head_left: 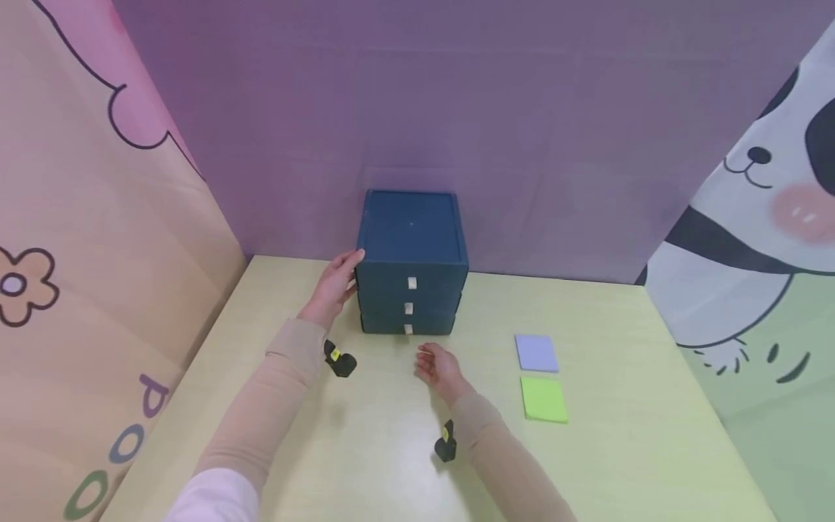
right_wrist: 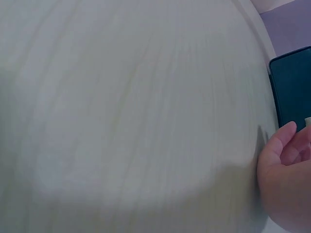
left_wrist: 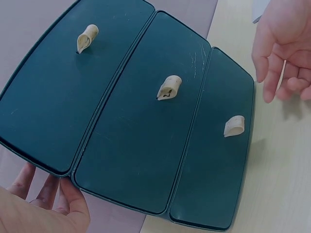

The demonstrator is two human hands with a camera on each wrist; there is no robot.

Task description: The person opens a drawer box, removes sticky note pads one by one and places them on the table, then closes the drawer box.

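A dark blue-green drawer cabinet [head_left: 412, 228] with three drawers stands against the back wall, all its drawers pushed in. Each drawer front carries a small cream loop pull, among them the top pull [head_left: 412, 283], the middle pull [left_wrist: 169, 88] and the bottom pull [left_wrist: 234, 126]. My left hand [head_left: 335, 284] rests against the cabinet's left side, thumb near the top front corner; in the left wrist view its fingertips [left_wrist: 73, 194] touch the side edge. Just in front of the bottom drawer hovers my right hand [head_left: 439, 368], fingers loosely bent, holding nothing and apart from the pull.
To the right on the pale wooden table [head_left: 607, 406] lie a lavender square pad [head_left: 537, 353] and a lime-green square pad [head_left: 544, 399]. A purple cloth [head_left: 509, 130] hangs behind the cabinet. Printed curtains, including a panda curtain [head_left: 770, 239], close off both sides.
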